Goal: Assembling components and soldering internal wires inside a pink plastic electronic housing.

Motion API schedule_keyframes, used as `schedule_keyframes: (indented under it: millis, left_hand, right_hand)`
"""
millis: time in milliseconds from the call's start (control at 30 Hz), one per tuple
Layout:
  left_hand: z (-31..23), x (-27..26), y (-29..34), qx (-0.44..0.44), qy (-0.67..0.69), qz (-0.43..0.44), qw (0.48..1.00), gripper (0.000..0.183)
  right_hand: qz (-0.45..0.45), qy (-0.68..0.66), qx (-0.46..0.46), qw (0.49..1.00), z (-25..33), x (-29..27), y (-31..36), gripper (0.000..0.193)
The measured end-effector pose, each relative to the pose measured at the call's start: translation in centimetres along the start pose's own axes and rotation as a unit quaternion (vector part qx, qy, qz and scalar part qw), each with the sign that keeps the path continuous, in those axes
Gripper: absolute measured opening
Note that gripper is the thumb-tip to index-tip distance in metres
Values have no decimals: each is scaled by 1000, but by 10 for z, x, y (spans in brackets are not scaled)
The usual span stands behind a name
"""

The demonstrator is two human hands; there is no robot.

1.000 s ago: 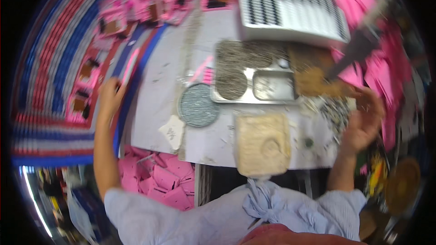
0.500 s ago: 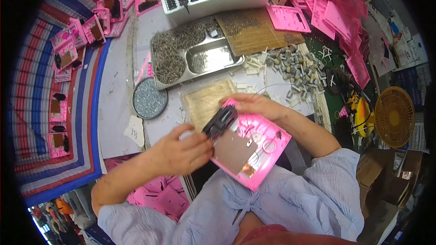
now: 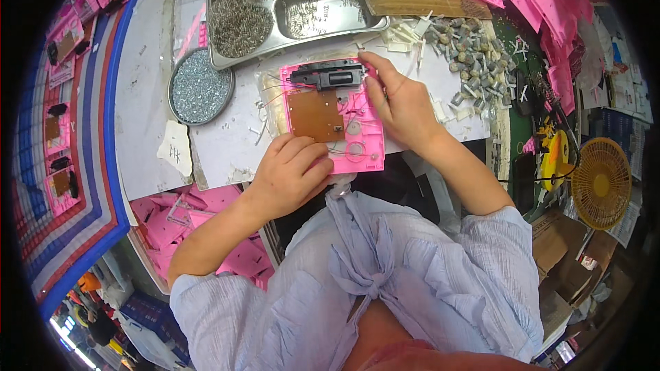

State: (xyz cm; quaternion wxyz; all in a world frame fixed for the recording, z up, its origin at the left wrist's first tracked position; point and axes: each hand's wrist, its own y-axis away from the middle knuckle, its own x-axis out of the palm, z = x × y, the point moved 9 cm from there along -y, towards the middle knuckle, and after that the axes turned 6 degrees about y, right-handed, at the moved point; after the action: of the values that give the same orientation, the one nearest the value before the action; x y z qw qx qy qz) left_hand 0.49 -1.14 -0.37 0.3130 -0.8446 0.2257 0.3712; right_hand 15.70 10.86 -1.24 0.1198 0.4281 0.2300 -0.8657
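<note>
Nearest, the left hand lies curled on the near left corner of the pink tray, fingers together and bent over its edge beside the brown board, which looks like a way to pin the tray flat so it cannot slide on the table. The tray sits at the table's near edge, square in front of the person, within easy reach of both hands. The right hand rests on the tray's right side, fingers stretched close together toward the black part at its far end, fingertips touching it as if seating it. Farther left lies a round dish of small metal bits, and farthest a steel tray heaped with more, with grey pieces piled to the right, all handy.
</note>
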Motion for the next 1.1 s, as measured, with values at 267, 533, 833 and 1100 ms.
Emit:
schedule_keyframes:
  millis: [267,533,833,1100]
  left_hand:
    - [1,3,4,-51,-3,-4,999,26]
    - [13,-6,-5,-132,76,-34,988,25]
    - [25,-11,-22,-150,-10,-112,982,22]
    - [29,-9,-9,-159,12,-162,974,15]
  right_hand:
    - [75,119,-74,987,-1,31,-26,30]
    - [65,-155,36,985,-23,7,-13,22]
    - [74,-5,-179,981,45,18,-17,16]
    - [77,54,-122,988,48,29,-17,10]
